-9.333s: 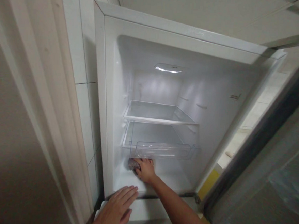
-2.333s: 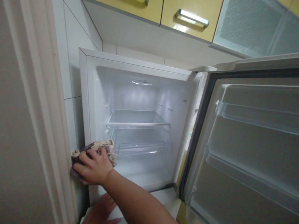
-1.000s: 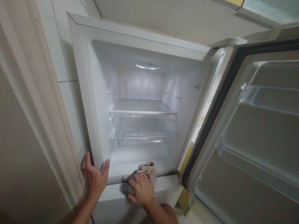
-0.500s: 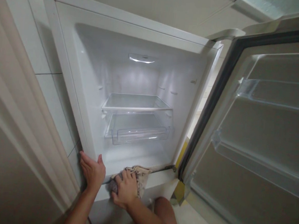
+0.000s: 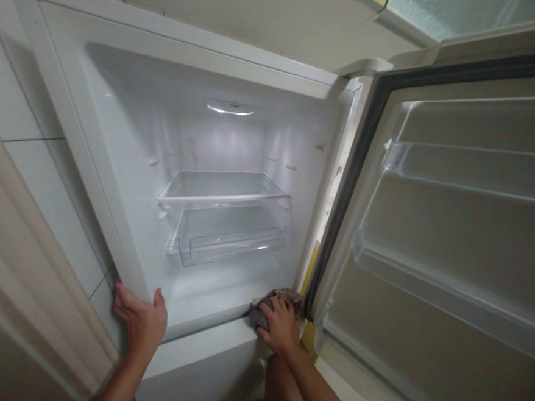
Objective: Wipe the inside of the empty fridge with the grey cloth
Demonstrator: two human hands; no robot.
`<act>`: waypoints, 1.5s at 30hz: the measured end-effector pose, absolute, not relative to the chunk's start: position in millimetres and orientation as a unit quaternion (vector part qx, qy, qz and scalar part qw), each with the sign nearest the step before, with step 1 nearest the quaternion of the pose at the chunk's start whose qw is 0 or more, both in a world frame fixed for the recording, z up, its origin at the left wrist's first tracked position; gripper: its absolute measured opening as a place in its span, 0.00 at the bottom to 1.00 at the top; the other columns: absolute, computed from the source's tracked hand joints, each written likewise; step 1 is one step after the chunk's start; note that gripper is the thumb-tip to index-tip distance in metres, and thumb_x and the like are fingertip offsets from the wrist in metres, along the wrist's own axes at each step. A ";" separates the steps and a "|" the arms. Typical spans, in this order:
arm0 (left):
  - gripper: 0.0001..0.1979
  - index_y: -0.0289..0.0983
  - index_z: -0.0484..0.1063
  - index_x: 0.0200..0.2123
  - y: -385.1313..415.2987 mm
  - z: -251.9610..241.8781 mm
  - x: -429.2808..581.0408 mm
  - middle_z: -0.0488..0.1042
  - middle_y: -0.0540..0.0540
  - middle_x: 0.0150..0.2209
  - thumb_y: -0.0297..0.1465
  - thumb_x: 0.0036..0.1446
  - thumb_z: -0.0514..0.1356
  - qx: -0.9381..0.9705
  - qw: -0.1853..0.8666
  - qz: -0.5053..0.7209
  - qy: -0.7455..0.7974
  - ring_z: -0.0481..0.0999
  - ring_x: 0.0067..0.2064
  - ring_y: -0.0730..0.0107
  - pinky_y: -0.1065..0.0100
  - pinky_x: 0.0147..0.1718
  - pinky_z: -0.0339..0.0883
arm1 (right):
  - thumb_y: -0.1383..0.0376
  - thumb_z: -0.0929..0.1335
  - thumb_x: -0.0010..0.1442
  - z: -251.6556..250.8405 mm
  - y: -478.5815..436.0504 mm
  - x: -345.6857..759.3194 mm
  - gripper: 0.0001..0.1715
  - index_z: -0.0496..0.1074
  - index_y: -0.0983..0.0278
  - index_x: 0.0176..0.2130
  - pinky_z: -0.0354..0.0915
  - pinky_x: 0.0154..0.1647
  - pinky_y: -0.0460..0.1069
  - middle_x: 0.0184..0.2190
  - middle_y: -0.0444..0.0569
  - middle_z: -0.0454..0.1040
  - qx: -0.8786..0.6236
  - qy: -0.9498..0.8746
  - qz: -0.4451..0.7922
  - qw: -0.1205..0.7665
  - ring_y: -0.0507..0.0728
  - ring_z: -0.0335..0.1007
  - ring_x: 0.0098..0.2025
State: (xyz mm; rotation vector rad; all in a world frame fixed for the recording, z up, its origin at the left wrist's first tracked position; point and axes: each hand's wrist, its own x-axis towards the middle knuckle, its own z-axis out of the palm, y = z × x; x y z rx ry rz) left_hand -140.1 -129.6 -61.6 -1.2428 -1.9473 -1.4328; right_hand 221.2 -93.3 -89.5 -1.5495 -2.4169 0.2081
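My right hand (image 5: 279, 323) is closed on a crumpled brown-patterned cloth (image 5: 262, 318), pressing it on the lower front edge of the fridge (image 5: 212, 337), at the right corner near the hinge side. My left hand (image 5: 142, 321) rests against the fridge's lower left side edge, its thumb apart from the stretched fingers. Inside the lit fridge are a glass shelf (image 5: 225, 188) and, under it, a clear plastic drawer or tray (image 5: 234, 245). Part of the cloth is hidden under my right hand.
The open fridge door (image 5: 448, 237) with clear door racks (image 5: 448, 292) fills the right side. A pale ridged door frame or panel (image 5: 30, 251) stands close on the left, beside wall tiles (image 5: 35, 178). My leg (image 5: 282, 382) shows below.
My right hand has slid the cloth rightward along the front edge to the corner. My left hand stays at the left edge. The view has shifted, moving the fridge leftward in the picture.
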 end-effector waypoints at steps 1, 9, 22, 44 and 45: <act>0.49 0.21 0.35 0.75 -130.0 -57.1 -135.2 0.44 0.11 0.74 0.37 0.65 0.60 -0.457 0.233 -0.507 -0.693 0.48 0.76 0.20 0.23 0.67 0.52 | 0.49 0.75 0.60 -88.5 -93.5 224.0 0.32 0.74 0.47 0.62 0.48 0.71 0.65 0.64 0.52 0.69 -0.561 -0.813 0.071 0.139 0.69 0.60 0.68; 0.40 0.34 0.48 0.75 -102.7 29.7 -54.5 0.49 0.23 0.74 0.32 0.66 0.61 -0.536 0.342 -0.464 -0.618 0.46 0.78 0.33 0.29 0.71 0.49 | 0.46 0.75 0.57 -99.2 -125.1 117.2 0.36 0.72 0.48 0.62 0.49 0.70 0.74 0.64 0.55 0.68 -0.473 -0.853 0.138 0.175 0.73 0.59 0.68; 0.38 0.38 0.67 0.65 -54.9 118.2 -22.3 0.77 0.36 0.56 0.35 0.54 0.76 -0.747 0.202 -0.091 -0.627 0.75 0.57 0.47 0.54 0.56 0.64 | 0.44 0.74 0.59 -88.7 -91.8 207.2 0.38 0.70 0.46 0.66 0.50 0.72 0.66 0.66 0.52 0.67 -0.465 -0.870 0.111 0.121 0.70 0.58 0.70; 0.25 0.41 0.70 0.53 -106.7 146.1 -21.4 0.78 0.43 0.52 0.25 0.55 0.74 -0.748 0.239 -0.089 -0.612 0.75 0.56 0.52 0.56 0.53 0.62 | 0.53 0.75 0.57 -91.6 -85.8 229.3 0.29 0.76 0.50 0.58 0.51 0.68 0.62 0.60 0.53 0.72 -0.566 -0.802 0.075 0.176 0.69 0.63 0.65; 0.26 0.41 0.70 0.54 -112.2 147.0 -21.0 0.78 0.43 0.52 0.26 0.56 0.74 -0.750 0.235 -0.089 -0.613 0.75 0.56 0.52 0.55 0.53 0.62 | 0.53 0.75 0.57 -91.4 -86.0 229.0 0.29 0.76 0.50 0.58 0.51 0.68 0.62 0.60 0.53 0.72 -0.566 -0.802 0.075 0.175 0.69 0.63 0.65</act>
